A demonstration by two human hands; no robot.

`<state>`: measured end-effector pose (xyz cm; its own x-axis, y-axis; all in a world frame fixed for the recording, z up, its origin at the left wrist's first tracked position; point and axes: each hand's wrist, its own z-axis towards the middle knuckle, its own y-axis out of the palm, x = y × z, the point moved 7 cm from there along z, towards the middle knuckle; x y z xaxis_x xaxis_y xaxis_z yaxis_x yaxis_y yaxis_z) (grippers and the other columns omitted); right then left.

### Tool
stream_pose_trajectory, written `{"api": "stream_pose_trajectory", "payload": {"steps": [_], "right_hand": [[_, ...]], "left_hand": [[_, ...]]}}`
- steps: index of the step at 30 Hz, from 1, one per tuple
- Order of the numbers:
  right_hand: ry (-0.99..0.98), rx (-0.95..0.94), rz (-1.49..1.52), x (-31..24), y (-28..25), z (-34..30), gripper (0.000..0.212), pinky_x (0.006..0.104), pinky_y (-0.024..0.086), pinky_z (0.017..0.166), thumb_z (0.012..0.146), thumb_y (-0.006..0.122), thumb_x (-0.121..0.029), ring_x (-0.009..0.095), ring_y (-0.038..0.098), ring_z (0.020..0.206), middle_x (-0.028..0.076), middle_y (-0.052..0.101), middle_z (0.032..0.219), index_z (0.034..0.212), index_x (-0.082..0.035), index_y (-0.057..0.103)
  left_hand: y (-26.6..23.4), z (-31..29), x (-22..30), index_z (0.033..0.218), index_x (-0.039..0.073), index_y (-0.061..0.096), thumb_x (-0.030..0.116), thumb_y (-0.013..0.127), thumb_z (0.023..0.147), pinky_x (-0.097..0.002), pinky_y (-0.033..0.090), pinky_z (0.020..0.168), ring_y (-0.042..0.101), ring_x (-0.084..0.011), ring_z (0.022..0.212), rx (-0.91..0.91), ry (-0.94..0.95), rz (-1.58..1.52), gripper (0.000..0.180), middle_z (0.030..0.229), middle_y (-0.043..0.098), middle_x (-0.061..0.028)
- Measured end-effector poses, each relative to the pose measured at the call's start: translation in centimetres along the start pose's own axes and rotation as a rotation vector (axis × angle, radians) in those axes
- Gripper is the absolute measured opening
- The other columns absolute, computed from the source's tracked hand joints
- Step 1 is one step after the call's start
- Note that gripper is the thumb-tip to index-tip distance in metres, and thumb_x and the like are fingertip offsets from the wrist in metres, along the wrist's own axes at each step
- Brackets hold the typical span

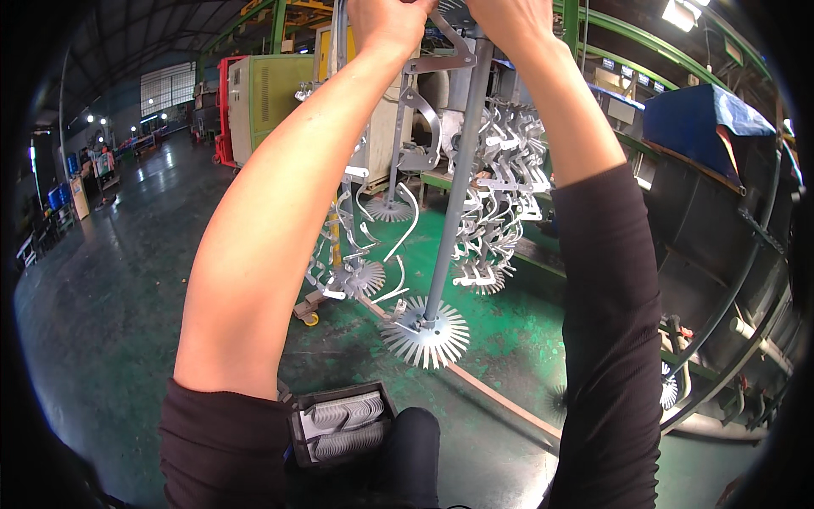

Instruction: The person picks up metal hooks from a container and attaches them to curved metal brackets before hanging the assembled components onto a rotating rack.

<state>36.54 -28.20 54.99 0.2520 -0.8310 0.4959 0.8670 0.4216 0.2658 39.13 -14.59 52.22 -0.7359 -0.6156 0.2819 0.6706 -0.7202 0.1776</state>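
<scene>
Metal bracket [443, 62] | up below the upper spoked disc's [455, 9] rim, beside the pole [459, 178] | looks light, stiff, perhaps slick; best held by its flat arm | left hand [397, 15], right hand [512, 15] raised, fingers cropped, grip: can't tell

Both arms reached up and away from the body, with the left hand [388, 24] and the right hand [515, 20] raised side by side, near each other but apart, and cut off by the upper edge of the view, so that most of the fingers and how far they were closed could not be told. Below the left hand, the bare left forearm [292, 191] slanted down and outward to a bunched dark sleeve [225, 433], while below the right hand a dark ribbed sleeve [606, 322] began partway along the right forearm [577, 110].
</scene>
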Motion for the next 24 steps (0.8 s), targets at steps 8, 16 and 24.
{"api": "stream_pose_trajectory", "payload": {"steps": [8,16,24], "right_hand": [[0.247,-0.283,0.129,1.2,2.3,0.9,0.014,0.0453,0.039,0.09,0.074,0.057,-0.015,0.029,0.063,0.075,0.013,0.065,0.072,0.076,-0.009,0.069],[0.356,-0.35,0.305,1.8,1.6,0.7,0.014,0.0352,0.051,0.064,0.073,0.06,-0.018,0.026,0.062,0.056,0.015,0.063,0.066,0.077,-0.008,0.069],[0.268,-0.277,0.276,1.8,1.6,1.0,0.014,0.0376,0.05,0.069,0.073,0.061,-0.017,0.03,0.063,0.068,0.015,0.063,0.071,0.078,-0.007,0.069]], "left_hand": [[0.4,0.2,-1.9,0.075,0.006,0.066,0.014,0.072,0.066,-0.0295,0.048,0.061,0.063,-0.0179,0.063,-0.034,0.028,0.034,0.014,0.068,0.065,-0.0092],[1.7,1.2,-2.9,0.073,0.003,0.065,0.009,0.072,0.065,-0.0281,0.047,0.058,0.061,-0.0161,0.061,-0.069,0.092,-0.106,0.012,0.066,0.064,-0.0094],[3.6,2.5,-3.6,0.071,0.002,0.064,0.005,0.069,0.064,-0.0289,0.047,0.058,0.06,-0.0167,0.06,-0.09,0.193,-0.158,0.009,0.064,0.063,-0.0101]]}}
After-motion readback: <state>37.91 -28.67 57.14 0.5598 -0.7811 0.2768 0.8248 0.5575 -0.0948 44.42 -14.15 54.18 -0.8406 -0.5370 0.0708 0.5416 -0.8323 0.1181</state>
